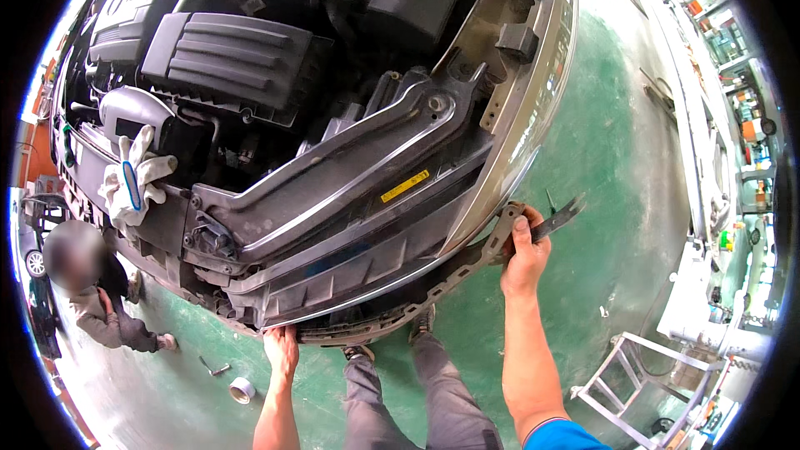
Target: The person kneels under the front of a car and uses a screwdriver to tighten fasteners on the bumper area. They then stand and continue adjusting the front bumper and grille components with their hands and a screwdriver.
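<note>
Beneath the headlight [358, 275] at the car's corner runs a long dark bumper bracket [450, 282] with slots along its edge. My right hand [523, 262] is closed round its outer end, thumb on top, where a forked dark piece [560, 220] sticks out past the fingers. At the bracket's other end, by the headlight's front corner, my left hand [282, 352] grips from below. Its fingertips are partly hidden under the edge. The bracket hangs slightly apart from the headlight's lower edge in the middle.
The engine bay is open, with a black ribbed cover [225, 54] inside. A white work glove [135, 179] lies on the front panel. Another person [108, 317] crouches at left. A tape roll [242, 390] sits on the green floor, and a metal frame stand [646, 383] is at right.
</note>
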Demonstrator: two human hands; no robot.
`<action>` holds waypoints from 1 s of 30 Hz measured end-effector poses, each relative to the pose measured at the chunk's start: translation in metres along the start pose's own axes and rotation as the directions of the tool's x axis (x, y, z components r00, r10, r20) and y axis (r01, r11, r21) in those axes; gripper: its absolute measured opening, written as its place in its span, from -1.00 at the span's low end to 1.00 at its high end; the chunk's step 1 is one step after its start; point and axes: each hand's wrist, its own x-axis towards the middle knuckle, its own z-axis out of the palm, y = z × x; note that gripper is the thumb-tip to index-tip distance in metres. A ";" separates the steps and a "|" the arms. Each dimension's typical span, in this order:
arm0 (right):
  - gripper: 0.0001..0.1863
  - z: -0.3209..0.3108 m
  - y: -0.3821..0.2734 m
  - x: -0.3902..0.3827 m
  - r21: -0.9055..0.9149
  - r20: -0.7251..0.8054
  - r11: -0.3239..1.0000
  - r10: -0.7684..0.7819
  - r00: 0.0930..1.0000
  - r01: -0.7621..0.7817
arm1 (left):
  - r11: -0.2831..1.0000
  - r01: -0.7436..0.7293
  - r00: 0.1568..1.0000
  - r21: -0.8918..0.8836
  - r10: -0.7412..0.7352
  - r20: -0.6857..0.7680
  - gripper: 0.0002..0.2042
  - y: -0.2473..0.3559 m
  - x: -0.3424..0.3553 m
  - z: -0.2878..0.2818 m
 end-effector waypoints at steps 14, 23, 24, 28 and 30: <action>-0.54 -0.031 0.010 -0.024 0.103 0.068 0.988 0.106 0.992 -0.113 | 0.993 0.103 0.994 0.064 -0.105 0.022 -0.69 0.005 -0.012 -0.007; -0.69 -0.024 -0.013 -0.043 0.327 0.076 0.921 0.198 0.977 -0.212 | 0.980 -0.198 0.979 -0.007 0.198 -0.057 -0.58 0.080 -0.052 -0.017; -0.69 -0.022 -0.016 -0.043 0.363 0.072 0.910 0.185 0.980 -0.198 | 0.960 -0.279 0.960 0.028 0.279 0.010 -0.56 0.106 -0.059 -0.017; -0.64 -0.022 -0.002 -0.048 0.477 0.169 0.827 0.247 0.954 -0.298 | 0.932 -0.363 0.888 0.005 0.344 0.305 -0.35 0.187 -0.064 0.005; -0.64 -0.033 -0.014 -0.044 0.339 0.208 0.890 0.246 0.947 -0.306 | 0.933 -0.310 0.875 0.184 0.204 0.439 -0.41 0.216 -0.058 0.010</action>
